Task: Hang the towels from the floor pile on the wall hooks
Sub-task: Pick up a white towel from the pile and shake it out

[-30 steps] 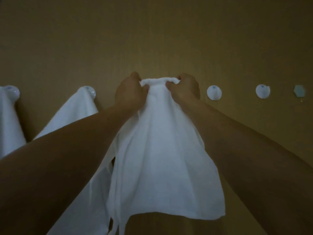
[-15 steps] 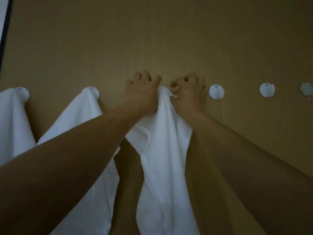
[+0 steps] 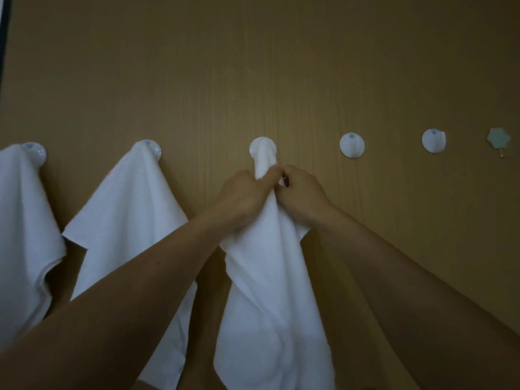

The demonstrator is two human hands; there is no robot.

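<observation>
Head view: a white towel (image 3: 274, 291), draped over the third wall hook (image 3: 262, 147), is pinched just beneath it by the left hand (image 3: 244, 199) and right hand (image 3: 302, 197), held close together, knuckles nearly touching.

towel (image 3: 270, 291) on hook (image 3: 254, 147), towels (image 3: 126, 220) left — hooks (image 3: 351, 145) right

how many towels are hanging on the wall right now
3. The left towel hangs at the picture's edge, the second towel beside it, the middle towel on the third hook, held by the left hand and right hand. More may be offscreen.
</observation>
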